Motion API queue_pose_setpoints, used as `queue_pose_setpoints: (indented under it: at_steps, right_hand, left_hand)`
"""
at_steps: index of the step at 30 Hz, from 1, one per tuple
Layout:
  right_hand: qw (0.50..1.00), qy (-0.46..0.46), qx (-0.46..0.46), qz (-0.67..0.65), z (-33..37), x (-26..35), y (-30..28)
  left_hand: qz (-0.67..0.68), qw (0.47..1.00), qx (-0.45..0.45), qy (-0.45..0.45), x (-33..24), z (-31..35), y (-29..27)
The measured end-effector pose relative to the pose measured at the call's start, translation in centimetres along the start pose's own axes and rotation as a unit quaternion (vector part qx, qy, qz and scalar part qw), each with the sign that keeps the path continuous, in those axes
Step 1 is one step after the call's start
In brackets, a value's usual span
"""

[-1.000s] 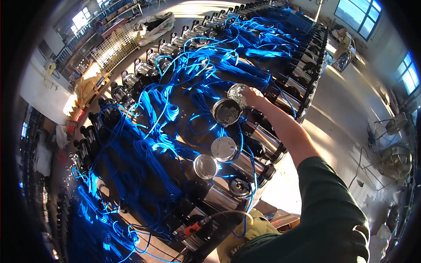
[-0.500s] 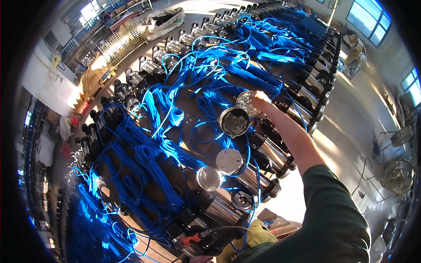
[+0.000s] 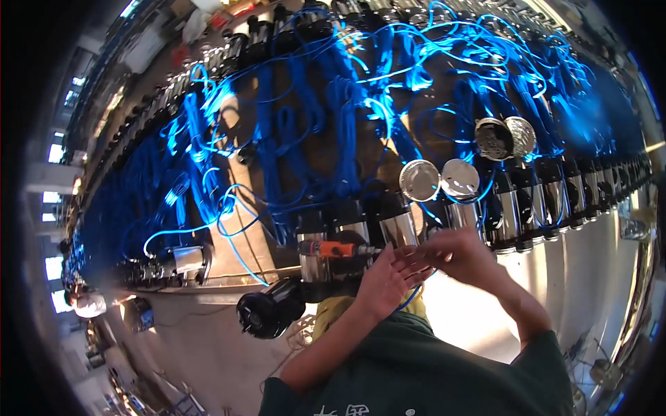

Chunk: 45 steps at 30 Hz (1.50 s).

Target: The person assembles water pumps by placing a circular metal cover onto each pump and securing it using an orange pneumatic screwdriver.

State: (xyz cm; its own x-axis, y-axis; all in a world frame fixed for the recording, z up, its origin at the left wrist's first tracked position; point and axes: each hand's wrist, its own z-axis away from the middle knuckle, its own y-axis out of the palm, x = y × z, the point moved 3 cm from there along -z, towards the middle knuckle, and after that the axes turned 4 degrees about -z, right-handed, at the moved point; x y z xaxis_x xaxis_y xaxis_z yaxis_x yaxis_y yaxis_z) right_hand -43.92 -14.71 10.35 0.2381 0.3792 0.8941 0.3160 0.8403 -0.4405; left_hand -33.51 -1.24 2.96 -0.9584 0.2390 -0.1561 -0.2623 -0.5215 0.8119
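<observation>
Pulled back from the far dish [image 3: 531, 145] since the earlier frame, the right hand [image 3: 456, 254] now meets the left hand [image 3: 388, 281] close to the body — shown in the head view, my only feed, swung so the dishes sit upper right. Fingertips come together or nearly so; whether either hand clamps anything, I cannot tell. An orange-and-black tool [image 3: 335, 249] lies just left of the left fingers, over steel cylinders [image 3: 398, 227]; a pale round dish [image 3: 460, 178] stands beyond the right hand. I judge small pieces are being sorted or passed between fingers; the next move likely calls for a fine pinch and a steady left palm. Blur smears the right fingers, hiding anything small, and glare bleaches the floor [image 3: 454, 308] below.
</observation>
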Motion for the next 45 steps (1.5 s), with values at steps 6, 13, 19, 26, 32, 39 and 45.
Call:
queue_pose_setpoints:
  at_steps: [6, 13, 19, 26, 32, 39, 45]
  right_hand:
    - [0.963, 0.043, -0.023, -0.267, -1.8, 3.1, 7.7]
    - [0.512, 0.417, -0.059, -0.749, -9.2, -0.3, 24.7]
    - [0.371, 0.472, -0.204, -0.774, -15.1, -3.7, 31.3]
    - [0.526, 0.445, -0.315, -0.653, -15.8, -3.6, 32.9]
    - [0.569, 0.349, -0.288, -0.686, -14.4, 0.6, 28.6]
    - [0.599, -0.128, -0.509, -0.605, -9.5, 12.8, 25.9]
    - [0.668, -0.224, -0.534, -0.466, -6.1, 18.9, 27.9]
  left_hand:
    - [-0.025, 0.984, -0.084, 0.158, -2.3, 10.9, -2.2]
    - [-0.088, 0.943, -0.092, 0.308, -7.1, 21.7, -1.4]
    - [-0.056, 0.939, -0.052, 0.334, -10.2, 27.1, -4.7]
    - [-0.081, 0.947, -0.022, 0.309, -14.4, 30.5, -8.3]
    - [-0.227, 0.922, -0.026, 0.313, -18.2, 32.3, -12.7]
    - [-0.210, 0.948, -0.019, 0.237, -19.1, 30.9, -15.2]
    - [-0.240, 0.954, 0.008, 0.179, -17.2, 29.0, -16.9]
